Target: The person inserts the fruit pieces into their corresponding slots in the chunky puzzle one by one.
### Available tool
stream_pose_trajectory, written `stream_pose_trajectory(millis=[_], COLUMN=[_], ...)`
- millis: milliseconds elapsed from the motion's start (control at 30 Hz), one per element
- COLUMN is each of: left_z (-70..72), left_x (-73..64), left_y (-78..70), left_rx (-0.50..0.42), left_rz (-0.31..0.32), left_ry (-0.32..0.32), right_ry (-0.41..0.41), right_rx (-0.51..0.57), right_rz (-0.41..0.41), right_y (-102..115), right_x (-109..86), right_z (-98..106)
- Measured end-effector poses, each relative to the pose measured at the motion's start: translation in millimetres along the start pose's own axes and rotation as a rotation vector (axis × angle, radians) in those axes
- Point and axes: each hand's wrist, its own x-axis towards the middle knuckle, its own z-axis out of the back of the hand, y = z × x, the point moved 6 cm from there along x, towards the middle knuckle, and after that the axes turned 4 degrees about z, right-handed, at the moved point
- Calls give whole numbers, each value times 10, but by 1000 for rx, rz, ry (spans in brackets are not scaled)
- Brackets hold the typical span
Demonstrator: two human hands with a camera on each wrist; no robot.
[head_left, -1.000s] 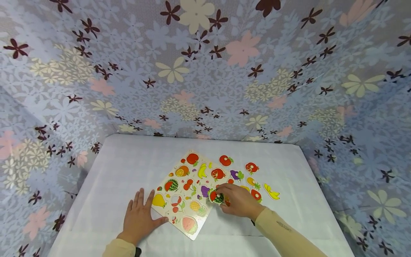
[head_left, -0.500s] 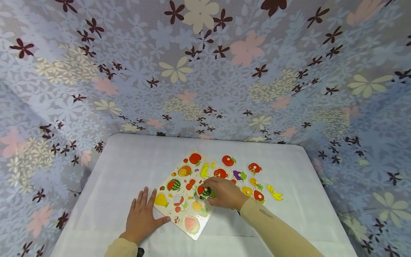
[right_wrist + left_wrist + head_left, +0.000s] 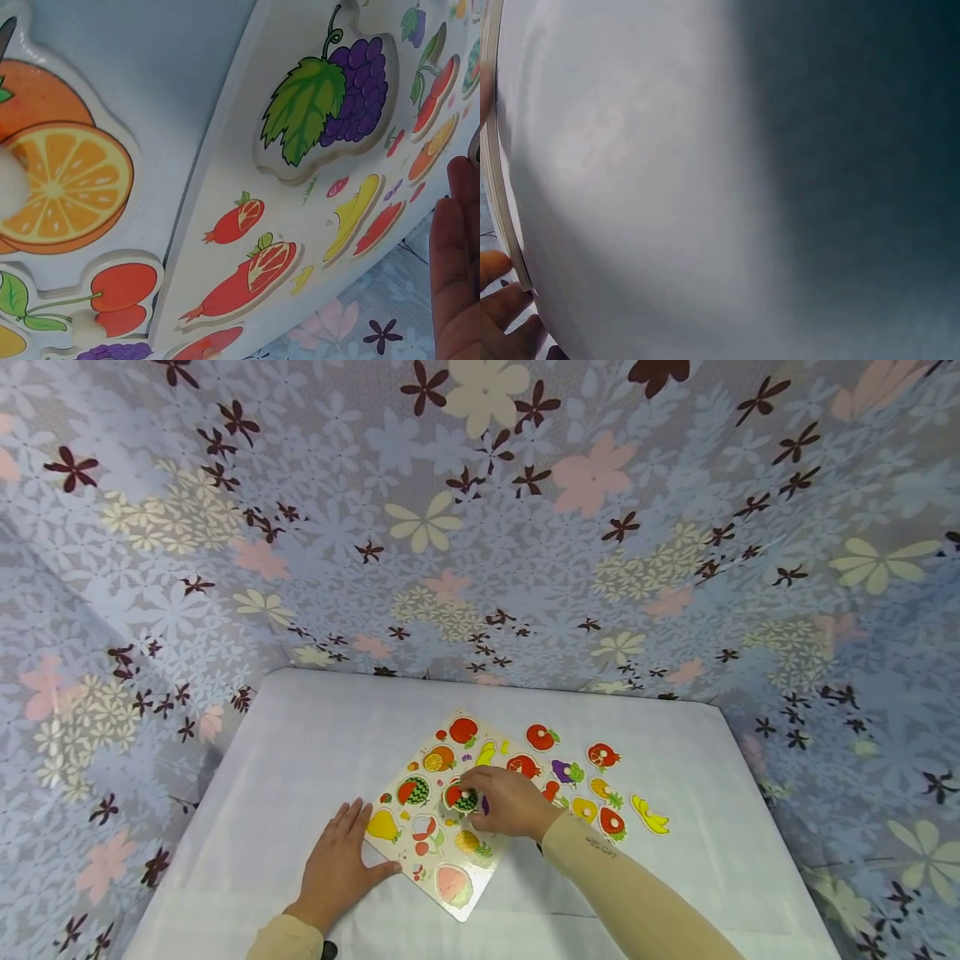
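Observation:
My right hand point(image 3: 510, 802) pinches the watermelon puzzle piece point(image 3: 454, 797) by its knob above the fruit puzzle board point(image 3: 463, 910). The piece sits just right of the watermelon picture point(image 3: 412, 791) on that board. In the right wrist view only some fingers point(image 3: 457, 277) show at the right edge, beside the board. My left hand point(image 3: 341, 868) rests with fingers extended at the board's left side, thumb and fingertips at its edge. The left wrist view shows several fingertips point(image 3: 506, 304) against the board's edge point(image 3: 499, 180).
Right of the board lie loose knobbed pieces: an apple point(image 3: 540, 737), a pomegranate point(image 3: 602, 756), grapes point(image 3: 562, 771), a pineapple point(image 3: 602, 789), a strawberry point(image 3: 611, 821) and bananas point(image 3: 649, 815). An orange piece point(image 3: 67, 180) and cherries point(image 3: 124, 289) show close up. A floral curtain point(image 3: 480, 527) surrounds the white table point(image 3: 315, 727).
My right hand has carried the watermelon piece leftward, from the board's right edge to over its middle, near the watermelon picture. My left hand stays by the board. The head view has shifted slightly.

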Motion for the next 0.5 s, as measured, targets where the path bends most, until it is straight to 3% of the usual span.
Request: stream_pose_trajectory(millis=[200, 500], left_z=[-6, -35], left_x=[1, 20], left_y=[15, 92], left_rx=[-22, -59], left_rz=[8, 40], left_ry=[-10, 15], right_ry=[17, 51], right_rx=[6, -28], right_rz=[-5, 31], right_y=[4, 114], right_x=[100, 432], right_z=[-33, -126])
